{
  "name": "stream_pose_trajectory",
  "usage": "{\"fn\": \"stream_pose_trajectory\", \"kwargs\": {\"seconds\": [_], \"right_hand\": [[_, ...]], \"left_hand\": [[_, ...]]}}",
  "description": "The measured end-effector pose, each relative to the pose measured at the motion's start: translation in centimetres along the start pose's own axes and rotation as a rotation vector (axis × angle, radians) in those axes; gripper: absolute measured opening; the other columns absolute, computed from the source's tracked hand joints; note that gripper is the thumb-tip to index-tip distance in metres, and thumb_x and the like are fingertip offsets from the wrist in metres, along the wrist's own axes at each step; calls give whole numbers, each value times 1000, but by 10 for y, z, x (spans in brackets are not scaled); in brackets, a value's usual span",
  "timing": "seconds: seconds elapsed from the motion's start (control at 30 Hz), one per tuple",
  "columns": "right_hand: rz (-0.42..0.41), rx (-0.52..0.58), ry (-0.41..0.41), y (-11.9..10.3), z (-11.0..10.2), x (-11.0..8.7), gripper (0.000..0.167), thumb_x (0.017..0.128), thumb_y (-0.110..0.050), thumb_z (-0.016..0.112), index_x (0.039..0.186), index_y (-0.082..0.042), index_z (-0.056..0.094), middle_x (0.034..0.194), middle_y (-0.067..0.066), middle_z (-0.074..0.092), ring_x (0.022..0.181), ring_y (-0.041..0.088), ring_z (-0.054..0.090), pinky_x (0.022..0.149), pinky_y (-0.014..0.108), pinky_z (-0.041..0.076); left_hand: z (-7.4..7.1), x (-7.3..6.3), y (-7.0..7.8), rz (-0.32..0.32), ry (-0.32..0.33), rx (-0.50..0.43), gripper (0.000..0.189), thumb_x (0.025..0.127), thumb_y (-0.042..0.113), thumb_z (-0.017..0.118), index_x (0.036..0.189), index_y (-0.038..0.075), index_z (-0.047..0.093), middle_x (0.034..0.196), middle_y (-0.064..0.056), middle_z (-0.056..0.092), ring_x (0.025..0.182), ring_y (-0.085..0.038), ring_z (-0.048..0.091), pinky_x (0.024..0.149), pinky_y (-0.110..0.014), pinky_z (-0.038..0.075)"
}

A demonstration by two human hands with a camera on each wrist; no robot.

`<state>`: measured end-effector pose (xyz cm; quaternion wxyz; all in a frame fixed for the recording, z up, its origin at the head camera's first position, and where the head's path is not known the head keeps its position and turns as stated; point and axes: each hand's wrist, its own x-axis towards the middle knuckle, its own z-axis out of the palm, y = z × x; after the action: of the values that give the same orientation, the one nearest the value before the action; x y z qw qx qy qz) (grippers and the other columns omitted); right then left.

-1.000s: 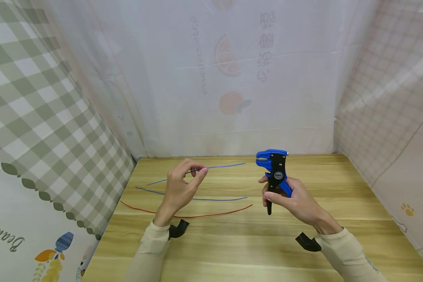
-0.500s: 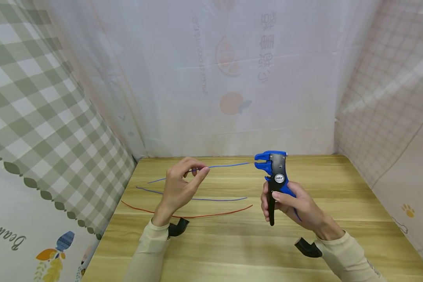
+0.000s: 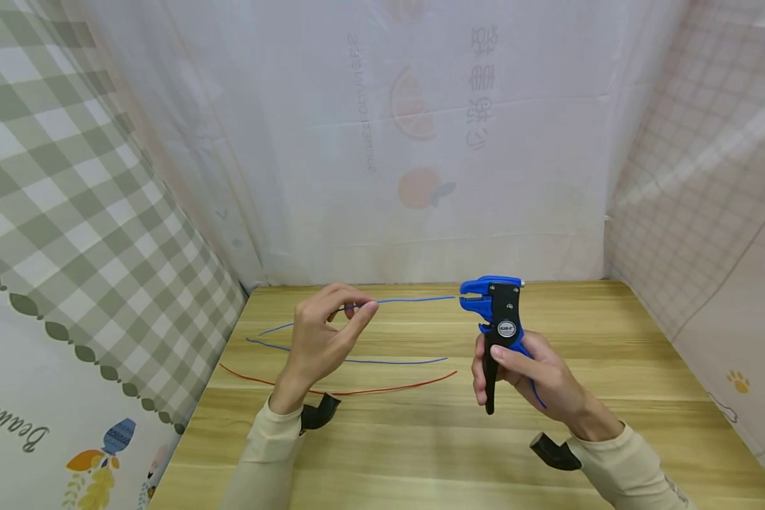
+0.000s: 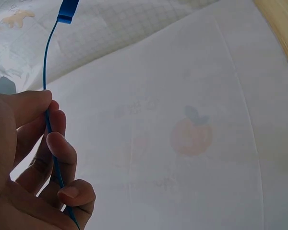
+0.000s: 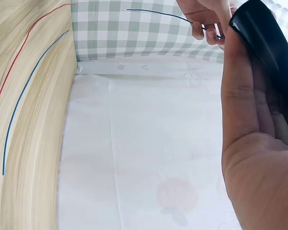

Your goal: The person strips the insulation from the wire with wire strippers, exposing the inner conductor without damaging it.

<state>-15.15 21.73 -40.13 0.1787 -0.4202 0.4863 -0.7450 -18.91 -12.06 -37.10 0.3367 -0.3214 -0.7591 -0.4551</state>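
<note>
My left hand (image 3: 328, 333) pinches a blue wire (image 3: 414, 299) between thumb and fingertips, holding it above the table. In the left wrist view the blue wire (image 4: 45, 62) runs through the fingers and up to the blue tip of the tool. My right hand (image 3: 542, 372) grips the handles of a blue and black wire stripper (image 3: 500, 308), held upright with its jaws apart and facing left. The wire's right end is at the mouth of those jaws; whether it lies between them is too small to tell. In the right wrist view a black handle (image 5: 269, 48) shows in the palm.
A second blue wire (image 3: 395, 362) and a red wire (image 3: 389, 388) lie on the wooden table (image 3: 421, 453), left of the stripper. A pale printed curtain (image 3: 516, 212) stands behind the table, with a checked cloth (image 3: 102, 177) at the left.
The held blue wire has shifted slightly right, so its end is now by the stripper's jaws. The stripper has dropped a little, and its handles have spread as the right hand's grip loosened.
</note>
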Motion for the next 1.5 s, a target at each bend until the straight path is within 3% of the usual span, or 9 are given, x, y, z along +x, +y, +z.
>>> {"fn": "stream_pose_trajectory", "kwargs": {"seconds": [0.17, 0.43, 1.2, 1.5], "right_hand": [[-7, -16, 0, 0, 0, 1, 40, 114, 9, 16, 128, 5, 53, 106, 8, 78, 90, 23, 82, 80, 44, 69], [-2, -47, 2, 0, 2, 3, 40, 115, 8, 17, 126, 5, 54, 102, 10, 76, 87, 24, 82, 80, 45, 69], [25, -88, 29, 4, 6, 9, 34, 116, 6, 21, 122, 7, 54, 92, 23, 66, 82, 23, 81, 75, 46, 69], [47, -143, 48, 5, 7, 11, 34, 118, 3, 21, 117, 6, 55, 88, 29, 61, 78, 23, 79, 72, 46, 68]], "left_hand": [[-1, 1, 1, 6, -1, 6, 7, 96, 2, 86, 95, 9, 85, 86, -3, 78, 74, -12, 62, 67, -17, 38], [0, 3, 3, 27, 0, 20, 6, 96, 2, 87, 95, 8, 85, 86, -4, 79, 73, -15, 63, 72, -16, 48], [2, 5, 13, 7, -29, 30, 5, 96, 4, 87, 93, 7, 85, 89, -4, 81, 69, -23, 64, 69, -17, 47], [2, 4, 15, 9, -33, 29, 6, 96, 3, 87, 93, 8, 85, 90, -4, 82, 71, -15, 62, 68, -18, 48]]}}
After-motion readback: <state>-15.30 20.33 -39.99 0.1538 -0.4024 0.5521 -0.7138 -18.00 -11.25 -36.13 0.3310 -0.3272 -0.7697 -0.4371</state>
